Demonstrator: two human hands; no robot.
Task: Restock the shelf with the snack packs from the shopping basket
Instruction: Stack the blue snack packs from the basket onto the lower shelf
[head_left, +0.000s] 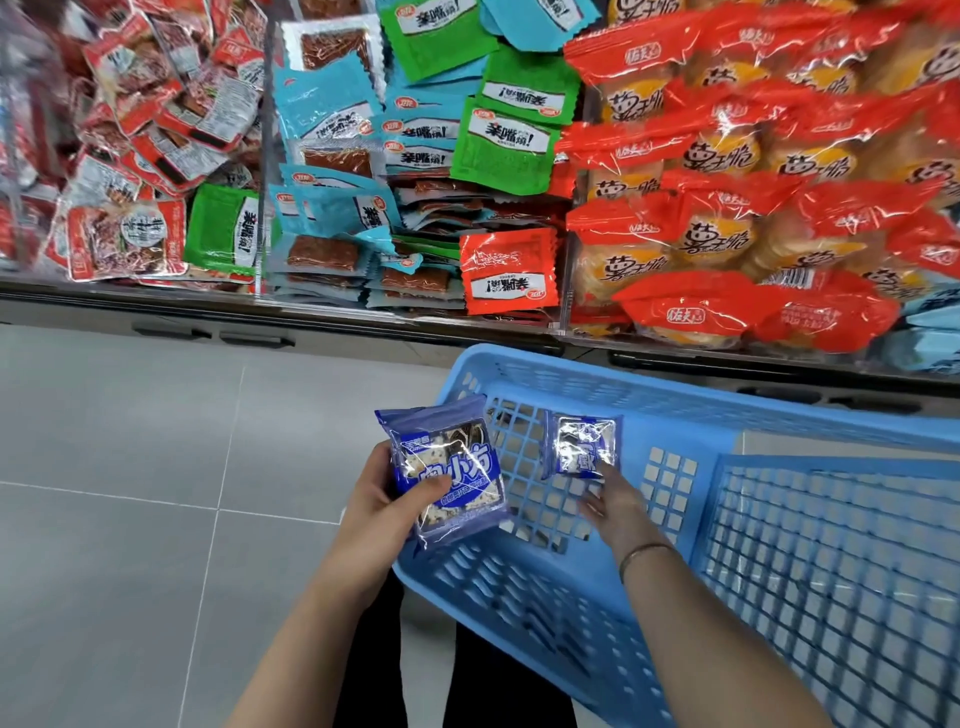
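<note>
— Snack pack (447, 475), centre frame: gripped by left hand (384, 499), thumb across front, fingers hidden behind.
— Smaller pack (584, 447)?
— Inside basket (727, 415), touching blurred right hand (610, 499); grip unclear.

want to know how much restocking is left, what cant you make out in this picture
Head view, the only one:
- Basket: its right part is cut off by the frame edges, so the remaining packs cannot be counted.
- Left hand: the front pack hides how many lie behind it.
- Small pack at the right hand: blurred and glary, so whether it is pinched or merely touched is unclear.
- Pale blue packs at far right: cut off by the edge.
</note>
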